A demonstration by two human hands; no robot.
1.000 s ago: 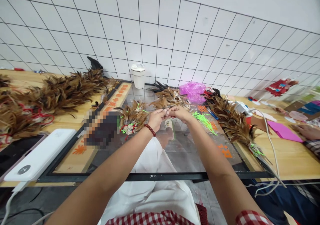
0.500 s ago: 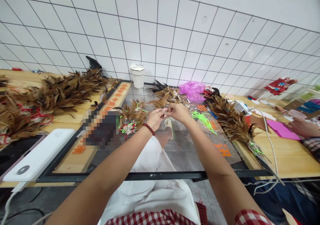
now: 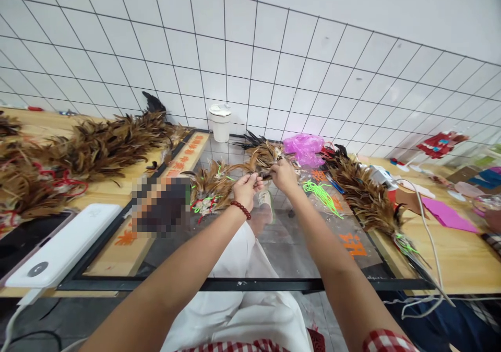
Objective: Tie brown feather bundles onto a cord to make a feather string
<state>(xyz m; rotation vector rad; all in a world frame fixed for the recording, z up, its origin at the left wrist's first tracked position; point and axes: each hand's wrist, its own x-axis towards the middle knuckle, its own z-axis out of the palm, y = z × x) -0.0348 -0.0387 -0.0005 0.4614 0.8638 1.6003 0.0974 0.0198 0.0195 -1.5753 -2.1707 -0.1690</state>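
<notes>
Before a white tiled wall [image 3: 274, 54], over a black-framed glass tabletop [image 3: 282, 245], our left hand [image 3: 246, 187] and right hand [image 3: 284, 175] pinch one small brown feather tuft [image 3: 263, 173] between them. Its long axis seems to run across, hand to hand.

bright even light | soft shadows | wide-angle bending at edges | sharp focus

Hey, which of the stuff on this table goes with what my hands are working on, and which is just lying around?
In hand: left hand and right hand, both pinching a feather tuft; feather bundle beside them; neon green cords.
Lying about: white cup; pink plastic bag; power bank; magenta paper.
</notes>
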